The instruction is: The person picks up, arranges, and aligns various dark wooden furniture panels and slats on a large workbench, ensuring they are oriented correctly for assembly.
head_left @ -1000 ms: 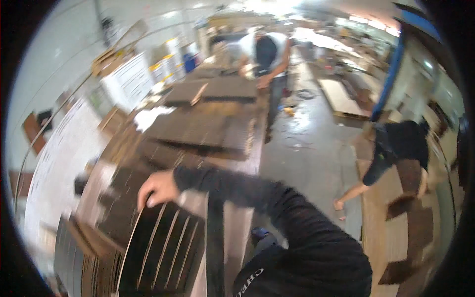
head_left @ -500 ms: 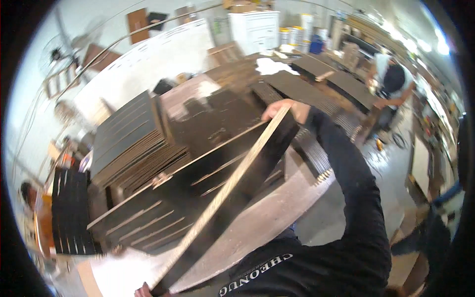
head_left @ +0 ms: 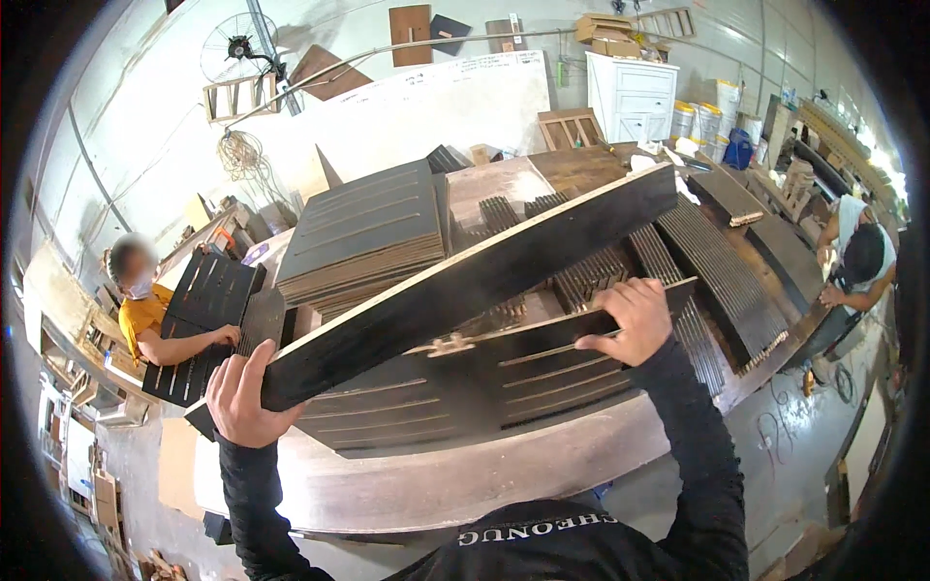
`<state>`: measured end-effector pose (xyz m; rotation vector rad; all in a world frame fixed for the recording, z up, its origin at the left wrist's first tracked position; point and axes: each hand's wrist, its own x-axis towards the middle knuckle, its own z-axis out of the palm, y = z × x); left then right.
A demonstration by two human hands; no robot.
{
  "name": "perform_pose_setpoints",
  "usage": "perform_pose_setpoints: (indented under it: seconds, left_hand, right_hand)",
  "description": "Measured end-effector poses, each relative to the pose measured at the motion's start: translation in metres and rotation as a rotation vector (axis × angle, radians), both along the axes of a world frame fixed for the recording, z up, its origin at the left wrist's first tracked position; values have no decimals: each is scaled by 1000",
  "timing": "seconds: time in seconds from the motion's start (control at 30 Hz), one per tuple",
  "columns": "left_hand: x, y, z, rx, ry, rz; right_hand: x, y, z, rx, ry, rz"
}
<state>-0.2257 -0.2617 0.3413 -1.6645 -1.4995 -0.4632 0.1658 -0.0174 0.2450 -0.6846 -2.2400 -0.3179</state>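
My left hand [head_left: 242, 402] grips the lower end of a long dark slotted panel [head_left: 465, 281], tilted up on edge across the worktable [head_left: 387, 484]. My right hand [head_left: 630, 320] clasps its far edge, above more grooved panels [head_left: 717, 281]. A stack of panels [head_left: 363, 228] sits behind; a person in yellow [head_left: 145, 315] works left.

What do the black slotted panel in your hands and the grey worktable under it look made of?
Black slotted panel: probably wood board with a matte black face, since its edge shows pale and raw. Grey worktable: looks like worn sheet metal, given its dull sheen; uncertain.
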Motion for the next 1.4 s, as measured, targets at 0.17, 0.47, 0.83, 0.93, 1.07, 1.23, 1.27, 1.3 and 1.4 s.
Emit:
perform_pose_setpoints:
  seconds: [0.17,0.47,0.83,0.93,1.07,1.23,1.27,1.3,1.4]
  left_hand:
    - [5,4,12,8,-62,-92]
    - [20,-25,13,-160,-447,-110]
    - [53,-88,-34,-576,-814,29]
    - [44,-89,-36,-506,-893,77]
    - [46,-82,-25,-341,-966,-82]
    - [41,-60,-13,-188,-609,61]
    - [43,-51,-11,-181,-483,29]
    - [45,-42,-8,-211,-422,-20]
    - [60,-14,-3,-266,-260,-95]
  right_hand:
    - [63,18,8,-73,-17,-130]
    - [83,21,8,-123,-13,-213]
    - [86,8,11,-26,59,-130]
    - [88,6,9,-16,73,-128]
    - [92,0,6,-88,58,-175]
    - [87,-9,10,-49,124,-183]
    - [82,-11,10,-25,156,-178]
    - [77,-15,11,44,180,-129]
    - [59,-15,-2,51,236,-17]
